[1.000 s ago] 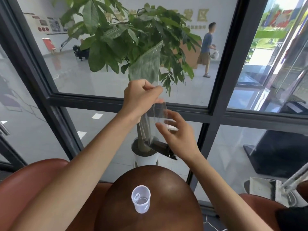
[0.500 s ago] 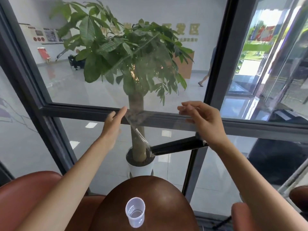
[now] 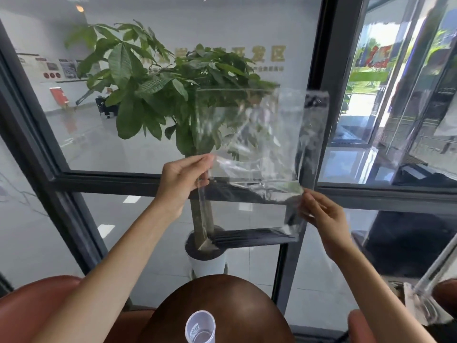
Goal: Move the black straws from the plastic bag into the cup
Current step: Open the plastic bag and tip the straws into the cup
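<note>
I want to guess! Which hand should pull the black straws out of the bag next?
Probably the right hand: its grip pinches the plastic bag just above the black straws, while the left hand holds the bag's far side higher up, steadying it.

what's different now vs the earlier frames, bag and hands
The plastic bag, bunched upright under the left hand a second ago, is now spread flat and wide. The left hand pinches its left edge, the right hand its lower right corner. The black straws, earlier slanting, now lie level along the bottom. The cup is still empty on the brown table.
</note>
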